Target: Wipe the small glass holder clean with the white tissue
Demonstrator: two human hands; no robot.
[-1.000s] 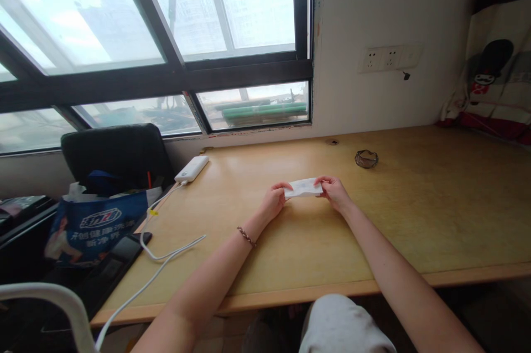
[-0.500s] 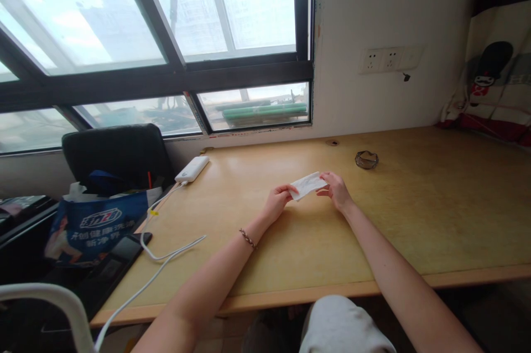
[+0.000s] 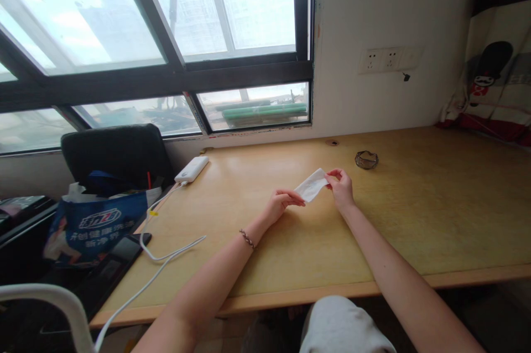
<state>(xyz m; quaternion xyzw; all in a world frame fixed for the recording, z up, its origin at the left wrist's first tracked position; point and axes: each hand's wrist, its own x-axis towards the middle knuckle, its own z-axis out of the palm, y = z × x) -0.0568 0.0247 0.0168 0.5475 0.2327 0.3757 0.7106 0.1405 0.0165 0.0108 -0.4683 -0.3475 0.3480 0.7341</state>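
A folded white tissue point(image 3: 311, 185) is stretched between both hands, tilted and held just above the wooden table point(image 3: 232, 264). My right hand point(image 3: 341, 188) pinches its right edge between thumb and fingers. At the opposite end, my left hand point(image 3: 284, 203) has its fingers pressed together on the lower left corner. A braided bracelet point(image 3: 248, 238) circles the left wrist. Beyond my right hand, toward the back of the table, lies a dark openwork ring-shaped object point(image 3: 366, 160).
A white power bank point(image 3: 192, 169) with a white cable point(image 3: 166, 257) rests along the table's left edge. Further left are a blue shopping bag point(image 3: 99, 226) and a black chair point(image 3: 116, 151). Wall sockets point(image 3: 381, 60) and a window point(image 3: 244, 10) are behind the table.
The tissue is tilted more steeply, its right end higher. My left hand has shifted its fingers down to the lower left corner; my right hand has shifted slightly right.
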